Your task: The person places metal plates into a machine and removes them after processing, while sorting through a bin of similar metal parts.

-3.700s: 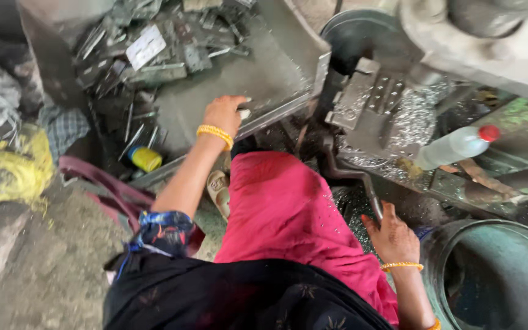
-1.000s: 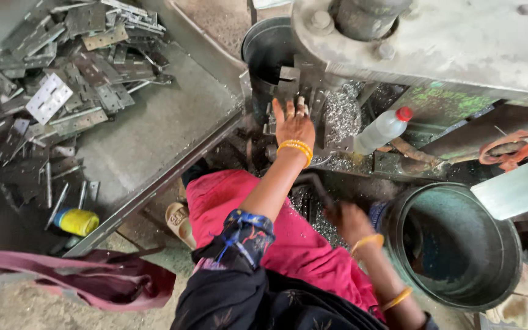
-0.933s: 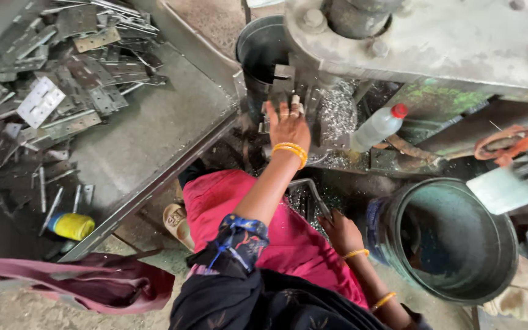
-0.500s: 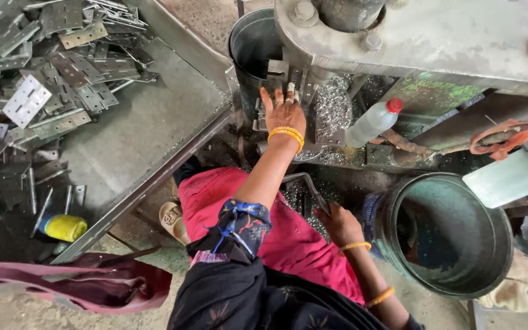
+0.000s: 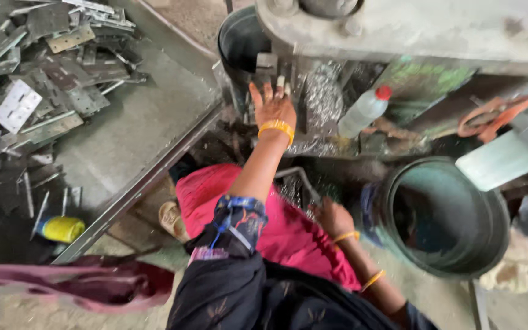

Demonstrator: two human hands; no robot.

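Left hand point(image 5: 274, 107) spread on press bed point(image 5: 313, 91); right hand point(image 5: 332, 217) loosely curled, grip unclear.

Soft, even daylight, with motion blur smearing the whole view, heaviest toward the edges.

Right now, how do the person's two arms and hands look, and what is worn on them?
Both hands are bare, without gloves. The left hand has a yellow bangle at the wrist, and a dark patterned sleeve with a blue edge ends near the elbow. The right hand has one yellow bangle at the wrist and another higher up the forearm.
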